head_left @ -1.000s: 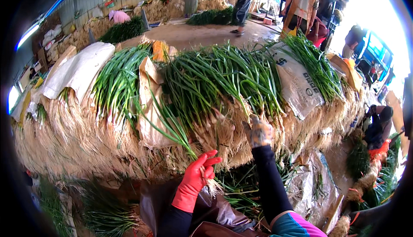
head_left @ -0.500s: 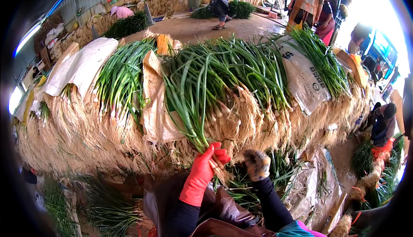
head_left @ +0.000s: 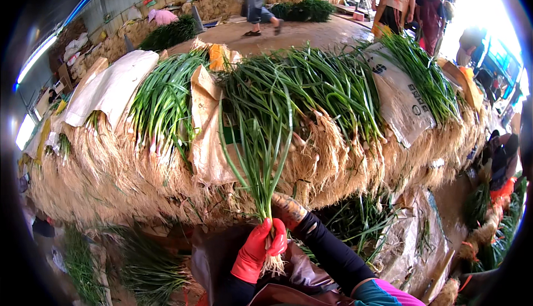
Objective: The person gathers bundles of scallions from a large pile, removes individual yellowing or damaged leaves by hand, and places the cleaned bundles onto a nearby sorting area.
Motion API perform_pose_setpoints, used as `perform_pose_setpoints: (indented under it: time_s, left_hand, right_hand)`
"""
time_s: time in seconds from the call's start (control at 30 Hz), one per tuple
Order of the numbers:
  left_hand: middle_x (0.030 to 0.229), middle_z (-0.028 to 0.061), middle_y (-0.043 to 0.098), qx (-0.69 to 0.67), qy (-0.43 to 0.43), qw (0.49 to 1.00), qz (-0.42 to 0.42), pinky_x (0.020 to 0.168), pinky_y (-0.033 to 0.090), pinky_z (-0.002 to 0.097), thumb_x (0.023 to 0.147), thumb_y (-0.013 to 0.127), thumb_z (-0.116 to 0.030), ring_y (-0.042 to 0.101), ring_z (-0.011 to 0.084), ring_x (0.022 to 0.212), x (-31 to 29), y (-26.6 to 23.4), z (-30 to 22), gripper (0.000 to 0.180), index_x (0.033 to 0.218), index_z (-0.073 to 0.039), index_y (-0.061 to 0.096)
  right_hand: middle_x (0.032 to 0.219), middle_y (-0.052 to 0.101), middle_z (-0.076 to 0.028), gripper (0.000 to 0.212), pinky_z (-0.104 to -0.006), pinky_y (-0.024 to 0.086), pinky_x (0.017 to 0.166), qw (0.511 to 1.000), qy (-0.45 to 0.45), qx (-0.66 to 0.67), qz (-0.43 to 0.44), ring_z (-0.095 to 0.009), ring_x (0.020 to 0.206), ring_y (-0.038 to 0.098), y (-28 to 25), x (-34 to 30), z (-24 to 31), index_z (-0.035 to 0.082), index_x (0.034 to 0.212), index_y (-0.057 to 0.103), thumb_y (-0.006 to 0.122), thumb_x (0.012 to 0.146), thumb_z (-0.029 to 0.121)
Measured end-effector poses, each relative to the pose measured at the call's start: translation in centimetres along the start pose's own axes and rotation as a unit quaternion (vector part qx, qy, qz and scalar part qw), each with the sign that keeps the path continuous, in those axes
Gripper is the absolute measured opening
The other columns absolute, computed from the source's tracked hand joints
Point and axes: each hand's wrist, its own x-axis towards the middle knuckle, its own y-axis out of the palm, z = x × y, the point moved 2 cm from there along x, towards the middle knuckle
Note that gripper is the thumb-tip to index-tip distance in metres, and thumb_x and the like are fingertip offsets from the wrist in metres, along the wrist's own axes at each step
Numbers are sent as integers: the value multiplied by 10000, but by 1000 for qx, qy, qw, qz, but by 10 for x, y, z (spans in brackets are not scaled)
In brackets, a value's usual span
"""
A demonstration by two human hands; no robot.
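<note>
My left hand, in a red rubber glove, is closed around the lower stems of a small bunch of green garlic. The bunch stands upright, its long leaves fanning out over the pile and its pale roots hanging below the glove. Just above, my right hand, in a stained patterned glove, comes in from the right against the stems. Its fingertips are hidden at the bunch, so I cannot tell how far they are closed. In front lies a long heap of green garlic, leaves away from me and roots toward me.
Woven sacks and a white sack lie over parts of the heap. Loose green garlic is on the ground at lower left. A plastic sheet spreads at lower right. Several people are about, one walking behind the heap.
My left hand has drawn the bunch down toward me and turned it upright. My right hand has moved left from apart to beside the stems. The walking person has moved left.
</note>
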Motion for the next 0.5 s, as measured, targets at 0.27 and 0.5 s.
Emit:
perform_pose_setpoints:
  time_s: [0.27, 0.5]
  left_hand:
    - [629, 38, 512, -14, 119, 993, 0, 532, 387, 287, 916, 435, -408, 467, 131, 509, 3, 5, -11, 381, 985, -58, 569]
    - [1255, 139, 507, 105, 127, 944, -285, 777, 477, 349, 926, 449, -243, 546, 291, 1026, 49, -18, -48, 261, 1029, -52, 593]
  right_hand:
    - [762, 635, -92, 177, -329, 500, 569, 456, -369, -769, -254, -220, 610, 608, 7, 3, 84, 128, 887, 626, 545, 868, 284]
    - [579, 576, -67, 335, -325, 430, 397, 328, -250, -842, -349, -184, 456, 541, 13, 12, 132, 114, 763, 572, 462, 892, 403]
